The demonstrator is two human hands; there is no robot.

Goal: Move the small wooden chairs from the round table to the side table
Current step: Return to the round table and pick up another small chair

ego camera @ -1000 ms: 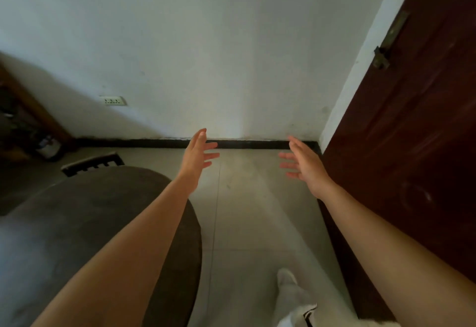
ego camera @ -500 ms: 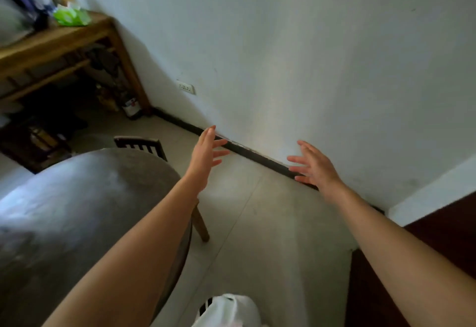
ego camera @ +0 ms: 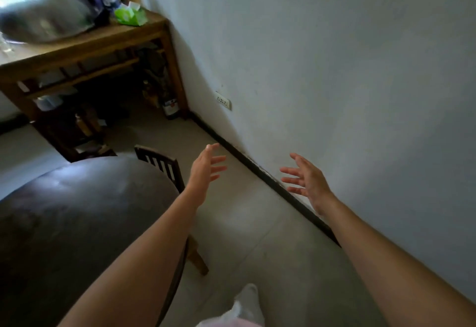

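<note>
A dark round table fills the lower left. A small wooden chair with a slatted back is tucked against its far edge; one chair leg shows below my left forearm. My left hand hovers open just right of the chair back, touching nothing. My right hand is open too, fingers spread, near the wall's black skirting. The wooden side table stands at the upper left against the wall.
On the side table sit a large metal bowl, a green packet and a dark bottle. Clutter is stored under it. A wall socket is low on the white wall. My white shoe is on the pale floor.
The view has swung left from the brown door toward the side table, bringing the chair back and the table closer. Both hands stay open and raised.
</note>
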